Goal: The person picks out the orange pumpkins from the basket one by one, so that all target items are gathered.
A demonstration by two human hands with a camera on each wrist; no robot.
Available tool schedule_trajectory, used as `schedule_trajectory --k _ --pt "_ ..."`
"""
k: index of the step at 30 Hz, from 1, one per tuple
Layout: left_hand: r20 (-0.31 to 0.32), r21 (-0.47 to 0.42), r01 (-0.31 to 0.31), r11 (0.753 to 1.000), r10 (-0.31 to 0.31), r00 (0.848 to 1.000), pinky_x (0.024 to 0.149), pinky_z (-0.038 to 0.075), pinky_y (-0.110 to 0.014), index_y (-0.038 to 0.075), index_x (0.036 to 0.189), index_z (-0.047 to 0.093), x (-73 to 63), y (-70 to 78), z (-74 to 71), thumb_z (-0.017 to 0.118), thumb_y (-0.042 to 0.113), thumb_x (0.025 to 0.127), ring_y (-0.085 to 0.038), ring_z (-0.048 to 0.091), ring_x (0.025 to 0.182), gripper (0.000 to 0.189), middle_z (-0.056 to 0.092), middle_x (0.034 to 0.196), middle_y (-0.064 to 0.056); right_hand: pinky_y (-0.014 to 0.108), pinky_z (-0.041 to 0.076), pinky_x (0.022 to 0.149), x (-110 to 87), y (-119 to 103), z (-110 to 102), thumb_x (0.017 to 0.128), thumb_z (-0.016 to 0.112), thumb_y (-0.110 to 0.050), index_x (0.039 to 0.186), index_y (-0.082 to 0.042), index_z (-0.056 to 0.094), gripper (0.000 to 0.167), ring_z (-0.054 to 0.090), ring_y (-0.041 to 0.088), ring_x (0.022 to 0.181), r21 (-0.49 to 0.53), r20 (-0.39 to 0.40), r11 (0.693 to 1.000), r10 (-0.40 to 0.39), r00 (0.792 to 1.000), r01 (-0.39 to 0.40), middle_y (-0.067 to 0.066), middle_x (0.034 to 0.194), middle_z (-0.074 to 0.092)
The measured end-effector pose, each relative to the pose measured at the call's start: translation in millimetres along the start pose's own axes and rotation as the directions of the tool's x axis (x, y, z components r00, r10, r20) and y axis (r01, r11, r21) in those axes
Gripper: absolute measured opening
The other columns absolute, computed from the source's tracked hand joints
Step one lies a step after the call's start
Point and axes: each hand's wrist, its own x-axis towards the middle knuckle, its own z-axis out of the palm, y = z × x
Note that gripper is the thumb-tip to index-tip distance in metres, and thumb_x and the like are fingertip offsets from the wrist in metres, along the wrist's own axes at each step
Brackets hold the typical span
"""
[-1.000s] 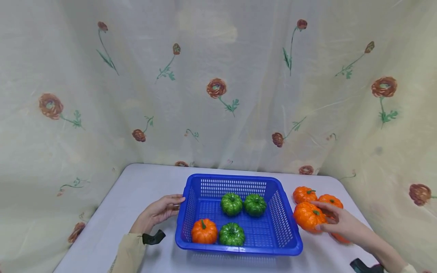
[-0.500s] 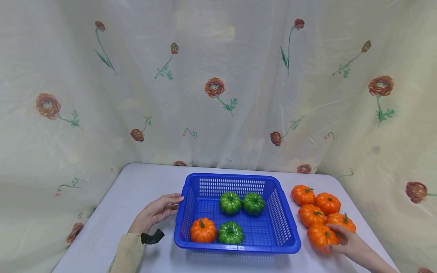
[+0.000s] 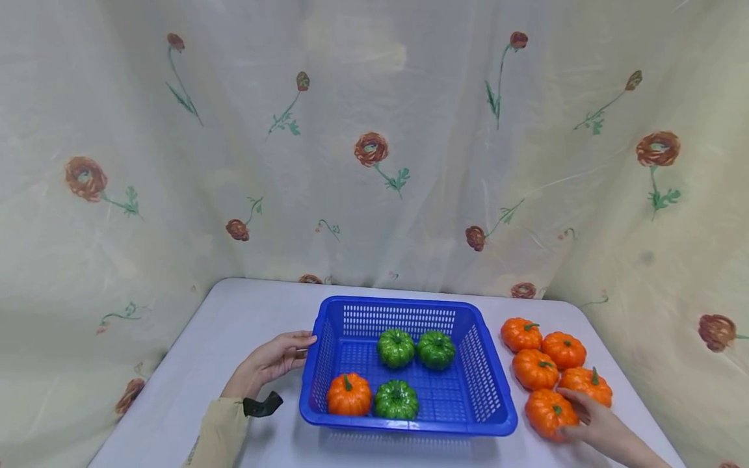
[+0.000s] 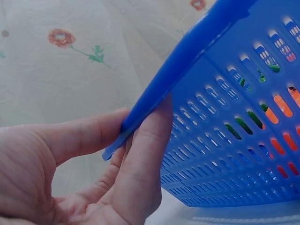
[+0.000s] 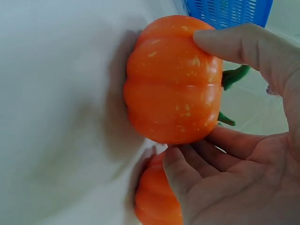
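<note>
A blue plastic basket [image 3: 409,426] stands mid-table with three green pumpkins [image 3: 396,400] and one orange pumpkin [image 3: 349,394] inside. My left hand [image 3: 272,361] pinches its left rim [image 4: 164,79], thumb on the outer side and fingers beneath. To the right of the basket, several orange pumpkins [image 3: 535,369] lie in a group. My right hand [image 3: 599,426] grips the nearest orange pumpkin [image 5: 173,84], which sits low at the table. The thumb rests on one side and the fingers curl against the other. Another orange pumpkin [image 5: 159,192] lies just behind those fingers.
The white table [image 3: 257,305] has its back edge at a flowered curtain [image 3: 374,214], which also hangs on both sides. A black strap [image 3: 262,405] sits at the left wrist, over a beige sleeve [image 3: 219,432].
My right hand has moved toward the near side, and an orange pumpkin under it now lies at the front of the group. My left hand has stayed on the basket rim.
</note>
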Motion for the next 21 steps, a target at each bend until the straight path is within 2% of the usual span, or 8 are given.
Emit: schedule_trajectory --k 4,6,12,16,19,21 --pt "-0.004 0.011 -0.006 1.000 0.006 1.000 0.084 0.059 -0.030 -0.003 0.134 0.042 1.3 -0.1 -0.4 0.063 0.016 0.094 -0.018 0.069 0.091 0.049 0.067 0.108 -0.009 0.061 0.043 0.099 4.6 -9 -5 0.083 0.074 -0.029 0.138 0.013 0.036 0.080 0.041 0.054 0.126 0.004 0.016 0.999 0.040 0.999 -0.040 0.037 0.139 0.041" --pt "-0.006 0.017 -0.011 1.000 0.011 1.000 0.082 0.059 -0.030 -0.003 0.132 0.042 1.9 -0.4 -0.9 0.063 0.016 0.094 -0.017 0.070 0.089 0.048 0.068 0.106 -0.008 0.060 0.044 0.100 6.1 -17 -10 0.083 0.075 -0.032 0.139 0.012 0.035 0.081 0.042 0.053 0.126 -0.005 0.006 0.999 0.033 0.999 -0.033 0.035 0.139 0.042" --pt "0.007 0.015 -0.014 1.000 0.014 1.000 0.082 0.059 -0.030 -0.002 0.129 0.044 3.0 -0.7 -1.5 0.062 0.016 0.095 -0.016 0.070 0.087 0.042 0.067 0.103 -0.008 0.060 0.048 0.096 6.2 -59 -27 0.082 0.075 -0.020 0.139 0.009 0.038 0.074 0.043 0.054 0.125 -0.005 -0.003 0.993 -0.115 0.993 0.115 0.034 0.138 0.044" --pt "0.001 0.013 -0.015 1.000 0.015 1.000 0.081 0.059 -0.029 -0.002 0.128 0.045 2.9 -0.1 -1.4 0.062 0.016 0.095 -0.016 0.070 0.087 0.041 0.067 0.103 -0.008 0.063 0.045 0.097 13.3 -99 -31 0.083 0.073 -0.020 0.142 0.003 0.038 0.072 0.037 0.055 0.129 0.034 0.030 0.986 -0.166 0.986 0.165 0.030 0.142 0.042" --pt "0.002 0.019 -0.019 1.000 0.019 1.000 0.081 0.059 -0.029 -0.003 0.128 0.045 2.6 0.4 -0.9 0.061 0.016 0.095 -0.016 0.069 0.087 0.041 0.067 0.103 -0.008 0.063 0.042 0.101 24.1 -129 -29 0.083 0.073 -0.027 0.142 -0.002 0.041 0.072 0.041 0.049 0.131 -0.008 0.029 0.971 -0.238 0.971 0.239 0.024 0.143 0.045" --pt "0.003 0.019 -0.018 1.000 0.018 1.000 0.082 0.059 -0.030 -0.003 0.129 0.044 2.7 0.6 -0.1 0.061 0.015 0.095 -0.016 0.069 0.087 0.043 0.067 0.103 -0.008 0.063 0.041 0.102 32.6 -148 -24 0.083 0.074 -0.028 0.141 -0.002 0.042 0.071 0.043 0.047 0.130 -0.032 0.043 0.949 -0.313 0.949 0.314 0.023 0.143 0.046"
